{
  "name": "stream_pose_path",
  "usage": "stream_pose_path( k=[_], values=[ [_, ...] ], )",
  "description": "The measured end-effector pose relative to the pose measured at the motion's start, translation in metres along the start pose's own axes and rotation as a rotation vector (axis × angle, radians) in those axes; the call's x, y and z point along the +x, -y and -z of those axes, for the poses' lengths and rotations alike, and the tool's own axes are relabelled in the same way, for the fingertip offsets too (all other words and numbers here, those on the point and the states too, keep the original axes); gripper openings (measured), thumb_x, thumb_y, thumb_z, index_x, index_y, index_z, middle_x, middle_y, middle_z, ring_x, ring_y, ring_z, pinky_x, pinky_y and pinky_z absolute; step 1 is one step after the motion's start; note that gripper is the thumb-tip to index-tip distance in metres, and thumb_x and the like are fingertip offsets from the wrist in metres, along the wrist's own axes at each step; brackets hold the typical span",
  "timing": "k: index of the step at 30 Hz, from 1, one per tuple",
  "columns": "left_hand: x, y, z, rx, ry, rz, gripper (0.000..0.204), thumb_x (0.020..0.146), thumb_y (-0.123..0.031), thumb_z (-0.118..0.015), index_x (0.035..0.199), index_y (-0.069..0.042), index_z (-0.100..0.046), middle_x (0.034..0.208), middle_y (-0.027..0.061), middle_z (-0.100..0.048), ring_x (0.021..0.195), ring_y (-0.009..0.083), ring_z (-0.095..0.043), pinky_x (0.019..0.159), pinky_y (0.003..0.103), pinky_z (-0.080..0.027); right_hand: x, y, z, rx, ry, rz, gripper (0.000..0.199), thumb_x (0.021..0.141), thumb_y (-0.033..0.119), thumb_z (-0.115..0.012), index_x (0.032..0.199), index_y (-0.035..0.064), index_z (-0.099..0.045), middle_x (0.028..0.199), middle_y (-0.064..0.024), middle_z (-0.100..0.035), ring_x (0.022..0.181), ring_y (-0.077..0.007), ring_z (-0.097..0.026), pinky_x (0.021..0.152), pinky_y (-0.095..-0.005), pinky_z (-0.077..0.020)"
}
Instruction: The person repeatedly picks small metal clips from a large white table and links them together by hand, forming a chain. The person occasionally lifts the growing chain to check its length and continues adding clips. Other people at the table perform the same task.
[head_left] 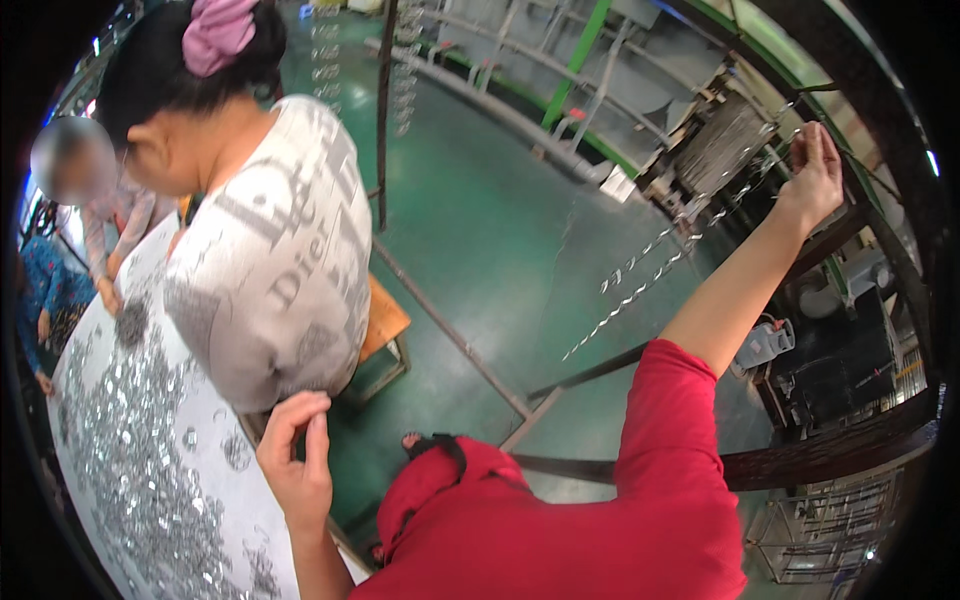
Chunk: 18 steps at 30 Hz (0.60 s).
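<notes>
Head cam, only 1 view. Left hand (297, 462) is low at near left, just over the edge of the white bench (200, 520). Fingers curled, thumb and forefinger pinched narrow; can't tell if there's a piece between them, too small. The bench is covered w/ a big heap of small shiny metal parts (130, 440), way too many to count.

Right hand (815, 172) is raised far right, arm in a red sleeve (670, 450), fingers closed on the top end of hanging metal chains (650, 270). Looks like 2 strands side by side, running down-left over the green floor (480, 230).

2 other ppl at the bench: one in a grey printed shirt (280, 270) w/ a pink hair tie, bent over right beside the left hand, and one further back at far left. 1 wooden stool (385, 320) just behind the grey shirt.
</notes>
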<state>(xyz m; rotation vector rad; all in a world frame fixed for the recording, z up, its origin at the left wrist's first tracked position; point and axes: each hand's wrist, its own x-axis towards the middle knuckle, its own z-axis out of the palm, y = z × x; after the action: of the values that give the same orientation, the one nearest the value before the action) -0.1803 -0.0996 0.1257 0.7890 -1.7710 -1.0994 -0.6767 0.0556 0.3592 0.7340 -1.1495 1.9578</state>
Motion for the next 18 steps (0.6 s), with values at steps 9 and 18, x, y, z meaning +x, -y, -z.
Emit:
stream_pose_path(
  k=[9,18],
  values=[
    [0.02,0.003,-0.012,-0.007,0.008,0.012,0.009,0.083,0.003,-0.054,0.089,0.003,-0.061,0.092,0.012,-0.062,0.086,0.0198,-0.059,0.079,0.028,-0.045,0.049,-0.019,-0.007,-0.056,0.003,-0.063,0.018,0.075,0.004,-0.075,0.088,-0.0039,-0.066,0.078,-0.0105,-0.067,0.063,-0.0151,-0.064,0.057,-0.0219,-0.0536],
    [0.02,0.015,-0.01,-0.018,0.002,0.034,0.009,0.084,0.003,-0.054,0.089,0.003,-0.061,0.092,0.0115,-0.062,0.085,0.0193,-0.059,0.078,0.027,-0.045,0.074,-0.038,-0.009,-0.06,0.017,-0.141,0.016,0.076,0.002,-0.074,0.087,-0.005,-0.065,0.08,-0.0124,-0.067,0.066,-0.0168,-0.064,0.059,-0.023,-0.0547]
  ],
)
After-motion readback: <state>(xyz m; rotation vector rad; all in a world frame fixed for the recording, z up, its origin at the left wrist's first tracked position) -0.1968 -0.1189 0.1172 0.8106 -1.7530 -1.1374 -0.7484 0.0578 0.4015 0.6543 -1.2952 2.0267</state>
